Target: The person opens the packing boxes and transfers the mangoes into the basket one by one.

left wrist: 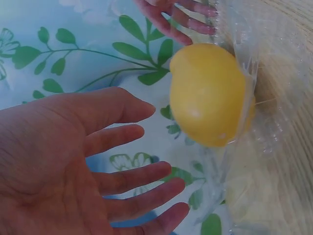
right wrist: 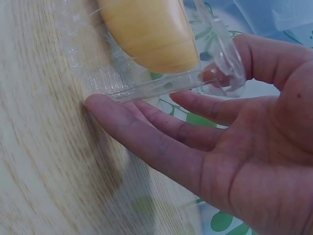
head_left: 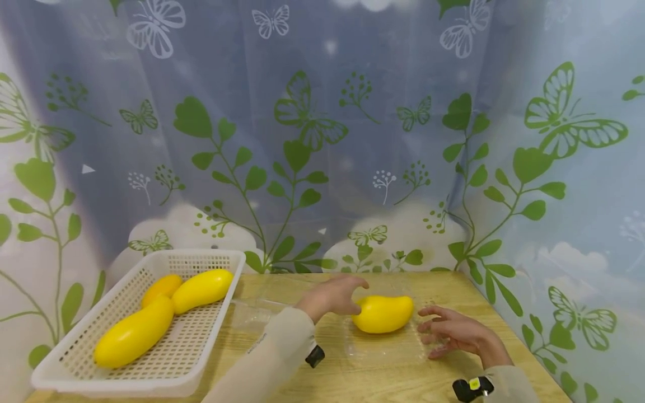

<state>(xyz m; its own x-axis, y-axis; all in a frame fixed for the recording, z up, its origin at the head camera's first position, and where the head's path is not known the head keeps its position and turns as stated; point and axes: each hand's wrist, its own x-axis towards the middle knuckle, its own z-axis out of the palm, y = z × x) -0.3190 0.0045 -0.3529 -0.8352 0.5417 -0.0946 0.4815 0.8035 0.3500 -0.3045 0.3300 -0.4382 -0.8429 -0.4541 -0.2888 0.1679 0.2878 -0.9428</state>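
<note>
A yellow mango point(head_left: 384, 314) lies in a clear plastic box point(head_left: 385, 354) on the wooden table. My left hand point(head_left: 331, 296) hovers at the mango's left end. The left wrist view shows that hand point(left wrist: 93, 161) with fingers spread, apart from the mango point(left wrist: 210, 95) and holding nothing. My right hand point(head_left: 461, 333) is at the box's right side. In the right wrist view, its loosely extended fingers point(right wrist: 156, 147) reach around a corner of the box point(right wrist: 156, 90) and seem to touch the wall. The mango's underside is hidden.
A white perforated basket point(head_left: 204, 352) at the left holds three yellow mangoes point(head_left: 133, 333). More clear plastic point(head_left: 249, 316) lies between basket and box, its shape hard to make out. A patterned curtain point(head_left: 322, 168) hangs behind the table point(head_left: 368, 386).
</note>
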